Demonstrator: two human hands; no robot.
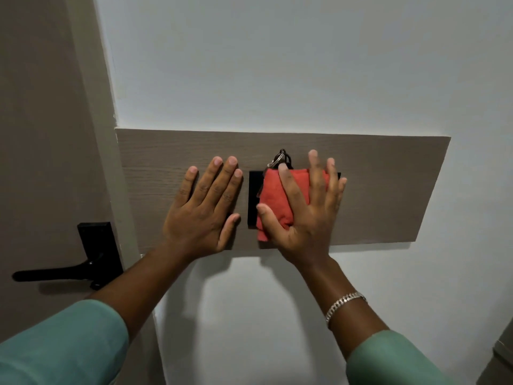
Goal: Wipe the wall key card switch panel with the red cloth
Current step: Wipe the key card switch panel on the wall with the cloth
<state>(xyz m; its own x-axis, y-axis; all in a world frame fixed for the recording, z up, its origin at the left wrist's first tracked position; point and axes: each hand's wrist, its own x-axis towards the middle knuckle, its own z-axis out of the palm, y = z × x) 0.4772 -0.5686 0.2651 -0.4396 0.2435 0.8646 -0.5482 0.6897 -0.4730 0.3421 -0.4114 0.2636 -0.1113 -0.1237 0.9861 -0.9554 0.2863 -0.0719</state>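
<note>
A black key card switch panel (253, 198) is mounted on a brown wooden board (388, 190) on the wall. Most of the panel is covered by a folded red cloth (273, 195). My right hand (308, 209) presses the cloth flat against the panel, fingers spread and thumb wrapped around the cloth's left edge. A key ring (279, 158) sticks up from the top of the panel, just above the cloth. My left hand (205, 207) lies flat and open on the board, just left of the panel, holding nothing.
A brown door with a black lever handle (69, 270) and its black plate stands at the left, beside the door frame (111, 151). White wall (277, 65) surrounds the board. A dark edge of some furniture shows at the bottom right corner.
</note>
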